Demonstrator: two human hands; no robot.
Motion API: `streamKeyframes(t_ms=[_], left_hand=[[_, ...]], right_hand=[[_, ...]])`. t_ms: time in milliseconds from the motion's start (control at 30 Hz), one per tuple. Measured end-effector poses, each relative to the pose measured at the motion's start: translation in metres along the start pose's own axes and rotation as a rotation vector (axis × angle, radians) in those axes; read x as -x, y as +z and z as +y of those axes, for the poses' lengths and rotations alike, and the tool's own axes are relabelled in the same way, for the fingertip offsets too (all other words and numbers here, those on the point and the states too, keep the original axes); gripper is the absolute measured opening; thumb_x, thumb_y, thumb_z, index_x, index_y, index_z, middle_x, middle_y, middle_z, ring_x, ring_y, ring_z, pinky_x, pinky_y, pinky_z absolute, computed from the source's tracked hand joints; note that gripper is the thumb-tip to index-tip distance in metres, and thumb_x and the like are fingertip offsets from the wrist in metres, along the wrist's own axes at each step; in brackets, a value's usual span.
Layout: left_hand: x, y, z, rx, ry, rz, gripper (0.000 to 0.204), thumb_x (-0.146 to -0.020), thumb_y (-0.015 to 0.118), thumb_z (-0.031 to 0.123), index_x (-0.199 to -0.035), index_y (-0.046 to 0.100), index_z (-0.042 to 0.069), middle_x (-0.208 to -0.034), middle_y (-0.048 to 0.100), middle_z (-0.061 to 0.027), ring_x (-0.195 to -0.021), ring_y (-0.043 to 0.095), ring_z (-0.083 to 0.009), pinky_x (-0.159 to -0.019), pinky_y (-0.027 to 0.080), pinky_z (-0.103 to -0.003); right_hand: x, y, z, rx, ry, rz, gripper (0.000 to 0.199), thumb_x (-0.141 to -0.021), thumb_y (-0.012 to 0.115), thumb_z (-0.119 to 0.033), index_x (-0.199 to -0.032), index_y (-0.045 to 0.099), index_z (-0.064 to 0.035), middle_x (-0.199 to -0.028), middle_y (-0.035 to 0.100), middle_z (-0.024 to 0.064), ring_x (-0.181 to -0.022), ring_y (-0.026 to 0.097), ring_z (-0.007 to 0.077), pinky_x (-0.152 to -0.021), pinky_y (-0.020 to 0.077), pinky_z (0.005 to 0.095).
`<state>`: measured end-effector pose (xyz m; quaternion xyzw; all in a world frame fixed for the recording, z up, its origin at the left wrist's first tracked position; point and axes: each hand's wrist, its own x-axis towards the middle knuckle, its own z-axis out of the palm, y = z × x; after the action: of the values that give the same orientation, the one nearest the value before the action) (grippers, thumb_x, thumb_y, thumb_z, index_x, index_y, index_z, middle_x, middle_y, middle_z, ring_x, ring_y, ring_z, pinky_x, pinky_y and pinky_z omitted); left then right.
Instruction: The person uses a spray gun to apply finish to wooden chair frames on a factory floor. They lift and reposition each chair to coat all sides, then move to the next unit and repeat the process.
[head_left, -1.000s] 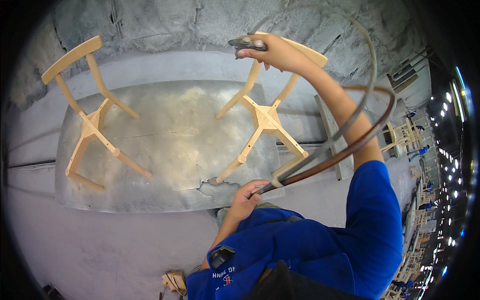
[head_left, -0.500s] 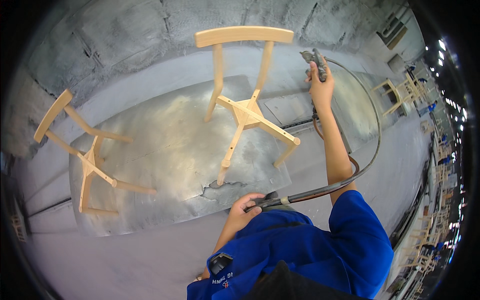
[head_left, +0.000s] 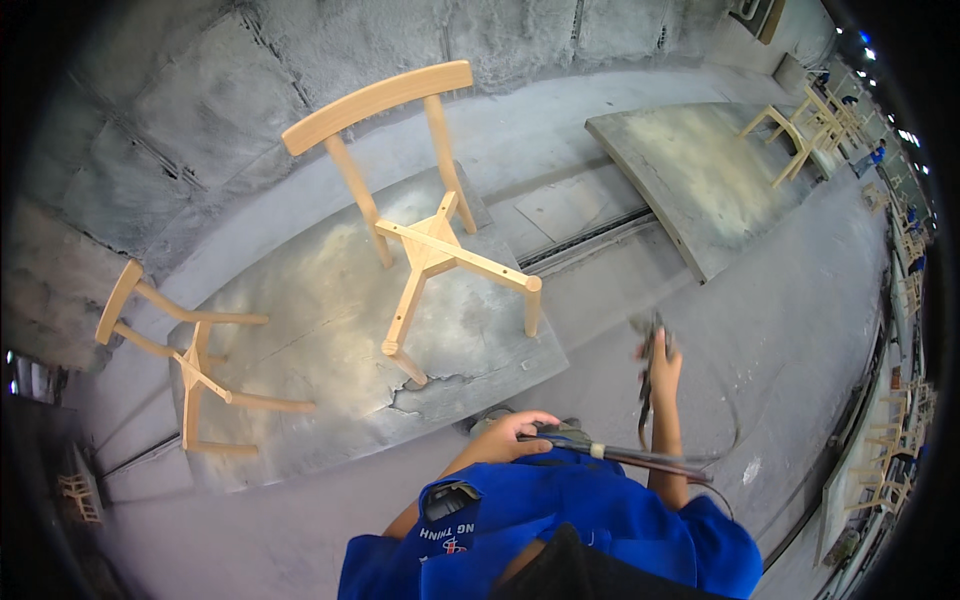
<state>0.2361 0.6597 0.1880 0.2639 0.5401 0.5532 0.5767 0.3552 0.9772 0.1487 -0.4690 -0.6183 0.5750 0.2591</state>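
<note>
Right hand [head_left: 664, 365] wrapped round a spray gun [head_left: 655, 338], left hand [head_left: 517, 433] closed on the hoses [head_left: 640, 456].
Gun's kinda blurry, held out over the floor [head_left: 790, 340] to the right of the gray board [head_left: 310, 325], touching neither chair. Left hand's down by the waist of the blue shirt [head_left: 560, 505]. 1 wooden chair [head_left: 434, 254] sits toward the board's right end, another chair [head_left: 197, 372] at its left.
</note>
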Motion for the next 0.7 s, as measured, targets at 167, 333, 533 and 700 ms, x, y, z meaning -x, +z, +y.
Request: streamKeyframes(t_ms=[167, 333, 533, 700], left_hand=[[-0.091, 0.096, 0.006, -0.258, -0.104, -0.214, 0.053, -0.091, 0.076, 0.034, -0.137, 0.059, 0.012, -0.11, 0.067, -0.0134, -0.101, 0.063, -0.0193, -0.09, 0.047, -0.033], [-0.167, 0.151, 0.027, -0.392, -0.257, -0.386, 0.06, -0.087, 0.08, 0.034, -0.139, 0.058, 0.013, -0.093, 0.067, -0.0085, -0.089, 0.062, -0.0156, -0.081, 0.046, -0.031], [-0.253, 0.209, 0.046, -0.378, -0.256, -0.6, 0.072, -0.085, 0.082, 0.036, -0.145, 0.05, 0.014, -0.103, 0.071, -0.0075, -0.098, 0.064, -0.0145, -0.087, 0.049, -0.032], [-0.338, 0.249, 0.077, -0.498, -0.24, -0.649, 0.09, -0.081, 0.083, 0.034, -0.156, 0.037, 0.018, -0.107, 0.069, -0.0113, -0.102, 0.063, -0.0201, -0.094, 0.048, -0.036]], right_hand=[[0.033, -0.13, 0.11, -0.13, 0.432, 0.046, 0.054, -0.1, 0.055, -0.056, -0.111, 0.067, -0.0043, -0.084, 0.069, 0.0077, -0.066, 0.069, 0.0181, -0.043, 0.0447, 0.0279], [0.039, -0.221, 0.143, -0.275, 0.546, 0.047, 0.058, -0.097, 0.056, -0.06, -0.122, 0.065, -0.0081, -0.093, 0.069, 0.0067, -0.084, 0.071, 0.0183, -0.051, 0.0504, 0.0303], [0.017, -0.281, 0.135, -0.451, 0.561, 0.185, 0.058, -0.097, 0.056, -0.061, -0.123, 0.062, -0.0091, -0.095, 0.069, 0.006, -0.088, 0.07, 0.0192, -0.057, 0.0513, 0.0304], [-0.003, -0.312, 0.115, -0.46, 0.416, 0.257, 0.049, -0.101, 0.056, -0.053, -0.118, 0.058, -0.007, -0.084, 0.065, 0.0033, -0.079, 0.067, 0.016, -0.053, 0.047, 0.0285]])
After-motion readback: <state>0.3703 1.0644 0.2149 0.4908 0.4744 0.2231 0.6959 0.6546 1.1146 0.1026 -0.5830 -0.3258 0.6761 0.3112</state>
